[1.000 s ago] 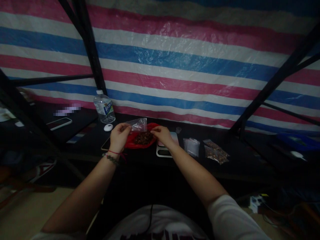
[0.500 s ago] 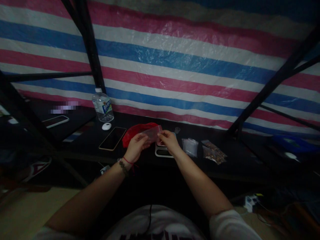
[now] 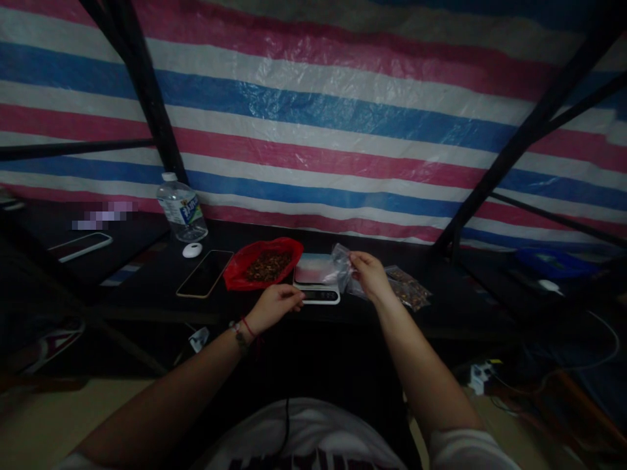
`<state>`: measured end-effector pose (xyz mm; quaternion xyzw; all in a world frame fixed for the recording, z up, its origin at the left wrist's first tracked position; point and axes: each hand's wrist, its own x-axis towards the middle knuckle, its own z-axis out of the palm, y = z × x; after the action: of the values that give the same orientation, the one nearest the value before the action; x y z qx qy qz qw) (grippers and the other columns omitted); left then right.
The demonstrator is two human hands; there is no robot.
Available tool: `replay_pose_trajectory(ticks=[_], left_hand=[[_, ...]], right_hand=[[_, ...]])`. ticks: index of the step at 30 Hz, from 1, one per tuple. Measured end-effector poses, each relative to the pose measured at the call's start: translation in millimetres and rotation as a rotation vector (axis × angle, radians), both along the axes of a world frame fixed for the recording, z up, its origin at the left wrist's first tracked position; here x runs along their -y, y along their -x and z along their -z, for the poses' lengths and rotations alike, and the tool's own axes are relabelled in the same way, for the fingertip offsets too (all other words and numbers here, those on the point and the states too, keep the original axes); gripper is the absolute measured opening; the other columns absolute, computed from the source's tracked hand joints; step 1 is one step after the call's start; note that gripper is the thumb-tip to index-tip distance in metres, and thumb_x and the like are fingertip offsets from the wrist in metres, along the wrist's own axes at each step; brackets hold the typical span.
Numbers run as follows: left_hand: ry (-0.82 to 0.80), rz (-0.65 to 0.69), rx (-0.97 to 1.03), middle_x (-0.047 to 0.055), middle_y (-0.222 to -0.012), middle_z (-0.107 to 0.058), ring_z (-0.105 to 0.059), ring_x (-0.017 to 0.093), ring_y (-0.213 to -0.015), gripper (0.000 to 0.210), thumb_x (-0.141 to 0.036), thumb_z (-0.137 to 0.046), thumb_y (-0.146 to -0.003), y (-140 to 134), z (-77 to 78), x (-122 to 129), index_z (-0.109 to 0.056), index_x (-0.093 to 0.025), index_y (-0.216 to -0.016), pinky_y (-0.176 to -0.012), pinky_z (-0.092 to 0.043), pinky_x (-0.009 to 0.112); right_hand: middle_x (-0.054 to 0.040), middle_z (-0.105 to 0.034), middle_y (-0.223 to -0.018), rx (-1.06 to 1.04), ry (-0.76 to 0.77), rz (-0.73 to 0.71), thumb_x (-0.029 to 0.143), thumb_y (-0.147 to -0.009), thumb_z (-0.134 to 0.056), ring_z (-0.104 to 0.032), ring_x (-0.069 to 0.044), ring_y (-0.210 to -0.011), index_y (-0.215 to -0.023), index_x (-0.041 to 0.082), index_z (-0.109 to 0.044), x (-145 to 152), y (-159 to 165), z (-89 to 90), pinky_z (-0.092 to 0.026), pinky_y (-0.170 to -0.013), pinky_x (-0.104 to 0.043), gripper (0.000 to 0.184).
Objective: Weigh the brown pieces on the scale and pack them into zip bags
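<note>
Right hand pinches a clear bag by the scale, and left hand, grip impossible to tell, sits so near its front that a bump could shift it

The person wears a pale, whitish shirt with short, loose sleeves. Bold dark lettering runs across its front, cut off at the lower edge and unreadable. A thin black cord hangs down the chest. Round the left wrist sit a slim red string bracelet and a dark beaded bracelet.
</note>
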<state>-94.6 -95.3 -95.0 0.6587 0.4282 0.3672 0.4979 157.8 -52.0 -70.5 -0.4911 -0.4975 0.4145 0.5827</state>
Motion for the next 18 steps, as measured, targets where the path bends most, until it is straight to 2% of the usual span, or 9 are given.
replay_pose_trajectory(ticks=[4,6,8,11,13,16,18], left_hand=[[-0.010,0.017,-0.044,0.003,-0.067,-0.065,-0.059,0.012,-0.058,0.028,-0.040,-0.058,-0.075,-8,0.4,0,-0.064,-0.012,-0.074,-0.058,-0.046,0.023],[-0.036,0.054,-0.081,0.004,-0.070,-0.066,-0.061,0.013,-0.062,0.027,-0.037,-0.058,-0.076,-19,-3.1,-1,-0.065,-0.012,-0.079,-0.060,-0.047,0.023],[-0.072,0.118,-0.123,0.006,-0.078,-0.068,-0.063,0.014,-0.069,0.026,-0.034,-0.058,-0.076,-35,-8.6,-6,-0.066,-0.012,-0.087,-0.064,-0.048,0.024],[-0.123,0.225,-0.195,0.007,-0.092,-0.069,-0.064,0.016,-0.082,0.033,-0.031,-0.057,-0.077,-68,-18.9,-25,-0.062,-0.014,-0.104,-0.070,-0.050,0.024],[-0.214,0.239,-0.309,0.008,-0.097,-0.069,-0.065,0.016,-0.085,0.033,-0.028,-0.057,-0.077,-92,-26.3,-44,-0.061,-0.013,-0.105,-0.074,-0.050,0.024],[-0.358,0.289,-0.678,0.008,-0.110,-0.066,-0.063,0.015,-0.096,0.039,-0.031,-0.053,-0.081,-128,-35.8,-78,-0.057,-0.013,-0.115,-0.079,-0.047,0.020],[-0.379,0.302,-0.777,0.011,-0.113,-0.065,-0.061,0.017,-0.100,0.044,-0.034,-0.054,-0.080,-149,-38.8,-97,-0.055,-0.012,-0.118,-0.081,-0.047,0.020]], right_hand=[[-0.0031,-0.065,-0.070,0.367,-0.067,0.191,0.040,-0.071,-0.061,-0.056,-0.014,-0.060,-0.090,0.013,-0.066,-19,-64,15.9,-0.041,-0.056,-0.024,0.033],[-0.0068,-0.067,-0.077,0.631,0.006,0.226,0.034,-0.073,-0.059,-0.061,-0.017,-0.068,-0.090,0.012,-0.067,-25,-85,30.1,-0.045,-0.064,-0.027,0.028],[-0.0117,-0.068,-0.090,0.836,0.082,0.309,0.029,-0.076,-0.056,-0.063,-0.021,-0.082,-0.100,0.011,-0.065,-29,-95,43.8,-0.046,-0.074,-0.031,0.031],[-0.0178,-0.062,-0.113,1.045,0.106,0.395,0.027,-0.080,-0.054,-0.057,-0.025,-0.107,-0.118,0.007,-0.056,-30,-95,53.8,-0.041,-0.091,-0.034,0.043],[-0.0205,-0.057,-0.121,1.121,0.148,0.384,0.029,-0.082,-0.052,-0.052,-0.027,-0.115,-0.124,0.005,-0.052,-28,-92,51.5,-0.038,-0.096,-0.035,0.048],[-0.0232,-0.055,-0.123,1.167,0.270,0.286,0.033,-0.082,-0.053,-0.052,-0.030,-0.115,-0.127,0.004,-0.047,-23,-89,41.9,-0.039,-0.095,-0.035,0.054],[-0.0229,-0.056,-0.121,1.183,0.329,0.212,0.034,-0.079,-0.057,-0.054,-0.030,-0.113,-0.127,0.005,-0.046,-19,-88,37.4,-0.041,-0.092,-0.034,0.057]])
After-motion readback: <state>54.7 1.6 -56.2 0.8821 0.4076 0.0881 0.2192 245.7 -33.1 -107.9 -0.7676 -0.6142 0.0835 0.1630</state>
